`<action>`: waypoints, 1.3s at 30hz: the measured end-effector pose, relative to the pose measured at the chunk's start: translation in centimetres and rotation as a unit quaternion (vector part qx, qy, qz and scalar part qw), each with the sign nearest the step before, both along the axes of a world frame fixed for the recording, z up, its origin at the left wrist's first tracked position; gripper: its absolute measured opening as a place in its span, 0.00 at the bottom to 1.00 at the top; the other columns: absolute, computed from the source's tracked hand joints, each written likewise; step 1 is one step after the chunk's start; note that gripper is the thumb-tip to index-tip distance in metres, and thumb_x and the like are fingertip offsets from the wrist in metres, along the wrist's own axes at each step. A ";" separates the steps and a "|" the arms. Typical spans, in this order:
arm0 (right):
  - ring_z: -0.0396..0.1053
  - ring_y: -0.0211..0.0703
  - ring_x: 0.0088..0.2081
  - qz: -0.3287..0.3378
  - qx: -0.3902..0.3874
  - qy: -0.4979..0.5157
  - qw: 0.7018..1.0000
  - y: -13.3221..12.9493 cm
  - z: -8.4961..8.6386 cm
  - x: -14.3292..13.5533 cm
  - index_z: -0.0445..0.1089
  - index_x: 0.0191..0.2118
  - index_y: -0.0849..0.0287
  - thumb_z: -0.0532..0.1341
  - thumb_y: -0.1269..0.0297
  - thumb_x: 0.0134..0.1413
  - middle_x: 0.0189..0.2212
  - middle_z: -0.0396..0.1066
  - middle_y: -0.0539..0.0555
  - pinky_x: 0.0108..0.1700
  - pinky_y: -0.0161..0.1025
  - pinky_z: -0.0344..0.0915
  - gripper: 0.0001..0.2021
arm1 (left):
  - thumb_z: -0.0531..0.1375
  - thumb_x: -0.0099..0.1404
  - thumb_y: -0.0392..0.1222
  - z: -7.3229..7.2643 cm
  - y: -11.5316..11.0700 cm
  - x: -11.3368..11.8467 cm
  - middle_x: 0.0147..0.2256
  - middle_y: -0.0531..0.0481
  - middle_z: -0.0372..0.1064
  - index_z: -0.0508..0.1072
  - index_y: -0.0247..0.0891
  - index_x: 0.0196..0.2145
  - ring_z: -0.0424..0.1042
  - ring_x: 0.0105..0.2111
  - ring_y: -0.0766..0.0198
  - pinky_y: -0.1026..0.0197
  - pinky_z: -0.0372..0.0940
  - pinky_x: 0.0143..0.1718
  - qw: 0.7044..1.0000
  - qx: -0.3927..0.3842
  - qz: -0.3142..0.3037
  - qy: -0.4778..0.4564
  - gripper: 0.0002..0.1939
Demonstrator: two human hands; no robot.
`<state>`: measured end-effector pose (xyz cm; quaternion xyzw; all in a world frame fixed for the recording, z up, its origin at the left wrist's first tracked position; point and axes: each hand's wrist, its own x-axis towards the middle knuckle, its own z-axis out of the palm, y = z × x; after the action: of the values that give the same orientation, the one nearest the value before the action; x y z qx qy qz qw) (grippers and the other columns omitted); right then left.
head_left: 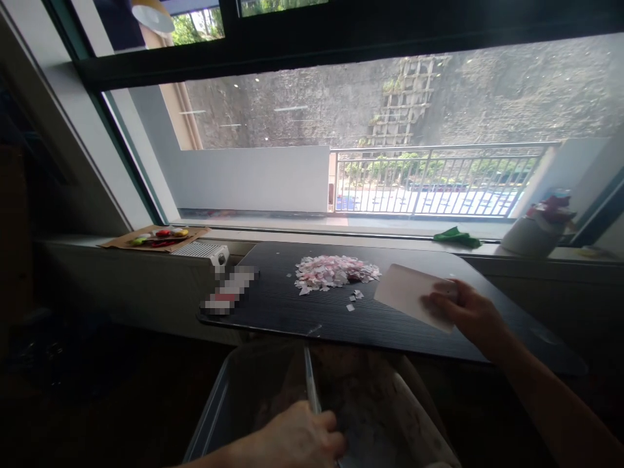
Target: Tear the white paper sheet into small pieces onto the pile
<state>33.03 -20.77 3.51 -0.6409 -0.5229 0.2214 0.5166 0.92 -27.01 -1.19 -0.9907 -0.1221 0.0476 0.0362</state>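
Note:
A heap of small white and pinkish paper scraps lies on the dark table, with a few loose pieces near its right front. My right hand grips a flat white sheet just right of the heap, its left edge close to the scraps. Below the table's front edge, my left hand is closed on the rim of a clear plastic bin. The bin is dark inside, and its contents cannot be made out.
A blurred item lies at the table's left end. Along the windowsill are cardboard with colourful things on it, a white device, a green cloth and a pale sack.

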 end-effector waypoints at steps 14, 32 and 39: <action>0.75 0.47 0.34 0.105 0.006 0.084 0.991 3.3 -1.3 -4.4 0.66 0.37 0.56 0.64 0.59 0.42 0.29 0.76 0.54 0.36 0.42 0.72 0.14 | 0.57 0.64 0.39 -3.8 1.2 2.4 0.23 0.56 0.65 0.66 0.36 0.25 0.59 0.22 0.70 0.63 0.48 0.23 1.000 0.007 -0.006 -0.004 0.10; 0.69 0.43 0.29 0.073 -0.068 0.098 0.990 5.0 -4.3 -4.2 0.67 0.30 0.58 0.63 0.63 0.38 0.27 0.72 0.51 0.29 0.36 0.65 0.09 | 0.58 0.64 0.39 -3.4 1.3 2.3 0.24 0.55 0.69 0.68 0.35 0.28 0.62 0.23 0.70 0.64 0.48 0.22 0.999 -0.017 0.035 0.013 0.07; 0.70 0.42 0.31 0.185 -0.123 0.129 0.966 4.9 -4.0 -4.2 0.68 0.31 0.59 0.65 0.64 0.38 0.28 0.73 0.50 0.31 0.36 0.66 0.10 | 0.59 0.63 0.38 -4.3 1.6 1.8 0.24 0.56 0.67 0.68 0.37 0.27 0.60 0.22 0.70 0.64 0.47 0.22 0.998 -0.028 0.049 -0.005 0.07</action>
<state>28.83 -15.90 -0.45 -0.5575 -0.5305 0.4565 0.4466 2.72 -25.44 -5.44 -0.9843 -0.1697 0.0478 0.0057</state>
